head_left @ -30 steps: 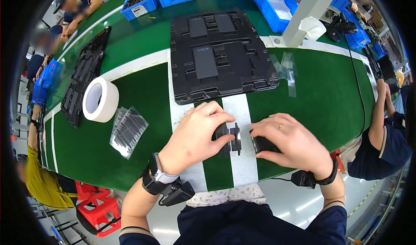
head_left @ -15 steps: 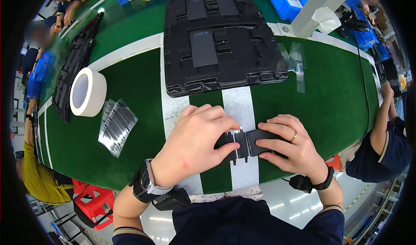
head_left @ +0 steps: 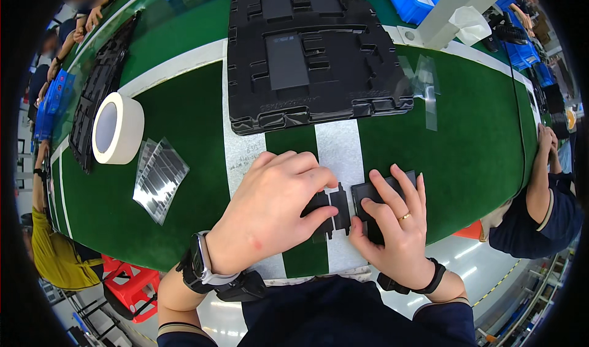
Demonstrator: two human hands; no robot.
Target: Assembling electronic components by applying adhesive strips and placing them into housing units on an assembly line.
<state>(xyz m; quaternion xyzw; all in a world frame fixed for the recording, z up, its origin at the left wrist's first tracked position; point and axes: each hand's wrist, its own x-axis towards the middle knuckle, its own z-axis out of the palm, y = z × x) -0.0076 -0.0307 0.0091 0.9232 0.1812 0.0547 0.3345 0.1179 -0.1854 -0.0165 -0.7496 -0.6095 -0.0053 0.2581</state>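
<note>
My left hand [head_left: 273, 209] is closed, thumb and forefinger pinching a thin black strip piece [head_left: 339, 206] with small notched tabs at its ends. That piece lies across the white band of the table, and its left part is hidden under my fingers. Just to its right is a flat black rectangular block [head_left: 362, 192], set close beside it. My right hand [head_left: 392, 230] lies over this block with its fingers spread. The thumb touches its lower left edge, and the other fingers reach across its top and far side.
A black moulded tray [head_left: 343, 71] with flat rectangular pieces in its pockets stands ahead. To the left are a white tape roll [head_left: 123, 129], clear sheets with black strips [head_left: 161, 181] and another black tray [head_left: 101, 95]. Clear film strips [head_left: 429, 95] lie right of the tray. Other people work around the table.
My right hand has turned and shifted over the block, with its fingers now more upright and spread. The block's far edge has come into sight. My left hand stays nearly in place.
</note>
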